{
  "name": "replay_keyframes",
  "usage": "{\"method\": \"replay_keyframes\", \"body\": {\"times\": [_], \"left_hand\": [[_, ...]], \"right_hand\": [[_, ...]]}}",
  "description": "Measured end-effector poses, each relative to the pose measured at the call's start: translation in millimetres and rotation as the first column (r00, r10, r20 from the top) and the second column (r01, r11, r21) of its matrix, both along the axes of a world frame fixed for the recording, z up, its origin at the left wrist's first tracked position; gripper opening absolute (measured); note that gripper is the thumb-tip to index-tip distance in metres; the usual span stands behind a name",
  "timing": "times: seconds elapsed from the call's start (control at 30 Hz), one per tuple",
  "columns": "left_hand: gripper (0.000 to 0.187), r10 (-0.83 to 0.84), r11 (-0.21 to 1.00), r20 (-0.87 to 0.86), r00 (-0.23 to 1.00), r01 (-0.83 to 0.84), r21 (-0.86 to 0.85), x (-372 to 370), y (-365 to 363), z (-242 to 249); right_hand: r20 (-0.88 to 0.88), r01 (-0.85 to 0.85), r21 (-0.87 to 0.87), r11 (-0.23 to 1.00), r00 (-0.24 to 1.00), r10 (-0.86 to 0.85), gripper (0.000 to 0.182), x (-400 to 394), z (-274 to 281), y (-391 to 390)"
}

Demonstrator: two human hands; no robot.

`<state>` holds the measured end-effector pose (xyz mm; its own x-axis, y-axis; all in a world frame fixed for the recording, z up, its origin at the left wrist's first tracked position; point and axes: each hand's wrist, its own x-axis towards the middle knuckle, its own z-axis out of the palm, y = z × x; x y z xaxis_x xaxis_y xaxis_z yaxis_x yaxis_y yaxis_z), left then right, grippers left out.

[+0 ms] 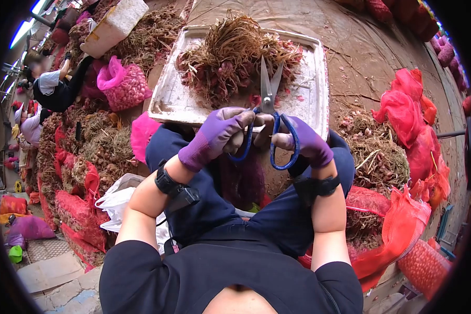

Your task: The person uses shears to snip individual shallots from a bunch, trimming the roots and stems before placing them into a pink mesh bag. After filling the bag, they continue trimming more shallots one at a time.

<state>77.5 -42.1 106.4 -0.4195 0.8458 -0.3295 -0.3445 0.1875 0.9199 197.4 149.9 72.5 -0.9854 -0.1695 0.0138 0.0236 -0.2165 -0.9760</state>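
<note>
Both my hands wear purple gloves with greyish fingertips, and each grips one side of a pair of scissors point(267, 99). The scissors have blue handle loops and bare metal blades, spread in a narrow V that points away from me. My left hand point(221, 133) has its fingers curled at the left loop. At the right loop, my right hand point(304, 140) is closed, some of its fingers hidden. Just beyond, a white tray point(167, 102) in front of my knees holds a heap of reddish bulbs with dry stalks point(230, 57); the blade tips overlap the heap's right part.
Bulbs with dry stalks lie heaped at my left point(107, 144) and right point(374, 149). Red mesh sacks point(411, 138) line the right side. A pink bag of bulbs point(124, 86), a white tub point(114, 29) and two people point(55, 86) are at the left.
</note>
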Motion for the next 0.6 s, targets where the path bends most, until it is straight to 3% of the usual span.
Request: {"method": "replay_keyframes", "body": {"times": [0.07,0.13,0.17,0.2,0.27,0.33,0.43,0.53,0.6], "left_hand": [[0.034,0.024,0.999,0.016,1.0,-0.024,0.035,1,3,8],[0.031,0.128,0.991,-0.057,0.99,-0.125,0.046,1,3,15],[0.03,0.163,0.986,-0.091,0.982,-0.161,0.031,2,3,17],[0.03,0.168,0.986,-0.093,0.981,-0.166,0.03,3,4,17],[0.029,0.218,0.974,-0.152,0.964,-0.224,-0.023,7,8,16],[0.028,0.239,0.97,-0.139,0.961,-0.242,-0.005,10,12,13],[0.026,0.21,0.976,-0.167,0.963,-0.216,-0.019,13,12,10],[0.025,0.144,0.986,-0.1,0.985,-0.15,-0.066,4,7,12],[0.024,-0.157,0.951,-0.065,0.985,0.133,-0.28,-20,-4,23]], "right_hand": [[0.015,-0.07,0.002,0.998,0.997,0.07,0.049,2,1,8],[0.152,0.214,-0.236,0.948,0.972,-0.182,0.041,-2,-6,10],[-0.071,0.366,0.091,0.926,0.93,-0.36,0.037,-10,-10,14],[0.046,0.416,-0.133,0.9,0.909,-0.413,0.037,-13,-14,8],[-0.041,0.383,-0.143,0.912,0.919,-0.393,0.036,-13,-10,-11],[0.263,0.508,-0.077,0.858,0.841,-0.474,0.029,-15,2,-32],[0.271,0.508,-0.078,0.858,0.839,-0.472,0.026,-11,-3,-32],[0.303,0.399,-0.019,0.917,0.876,-0.375,0.022,-6,6,-20],[0.236,0.169,0.392,0.905,0.932,-0.276,0.019,1,14,-7]]}}
